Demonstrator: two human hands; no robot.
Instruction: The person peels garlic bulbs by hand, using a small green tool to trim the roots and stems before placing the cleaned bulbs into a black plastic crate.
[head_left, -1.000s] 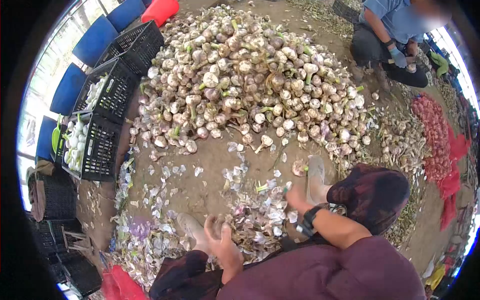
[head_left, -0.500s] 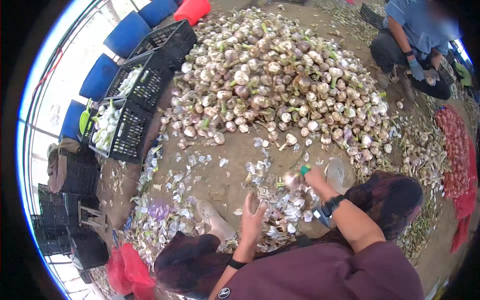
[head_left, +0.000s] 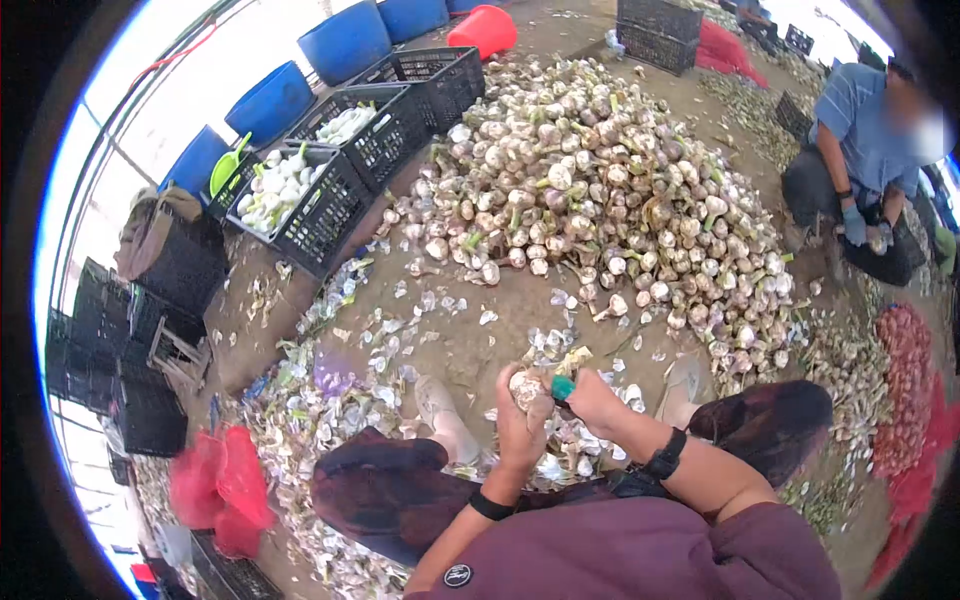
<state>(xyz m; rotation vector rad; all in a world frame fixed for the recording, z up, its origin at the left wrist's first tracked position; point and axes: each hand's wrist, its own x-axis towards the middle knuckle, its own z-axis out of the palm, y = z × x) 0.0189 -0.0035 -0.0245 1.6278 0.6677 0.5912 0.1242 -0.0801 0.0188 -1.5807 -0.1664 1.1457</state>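
My left hand (head_left: 521,432) is closed around a garlic bulb (head_left: 526,388), a whitish, roundish head held up in front of my knees. Close against the bulb is my right hand (head_left: 598,404), its fingers closed on a small green object (head_left: 563,387) that looks like a handle; the rest of it is hidden by the fingers. Loose garlic skins (head_left: 575,450) cover the ground beneath both hands, between my shoes. Beyond them rises a large heap of garlic bulbs (head_left: 600,190), some with short green stems.
Black crates (head_left: 325,215) at the left hold peeled-looking white garlic. Blue barrels (head_left: 268,103) and a red bucket (head_left: 484,30) stand behind them. A gloved person (head_left: 858,150) sits at right, near a red net sack (head_left: 902,390). More red netting (head_left: 222,480) lies at lower left.
The blurred bulb by my right hand is now in my left hand, which has closed on it. Both hands have come together. The view has shifted, showing more of the background.
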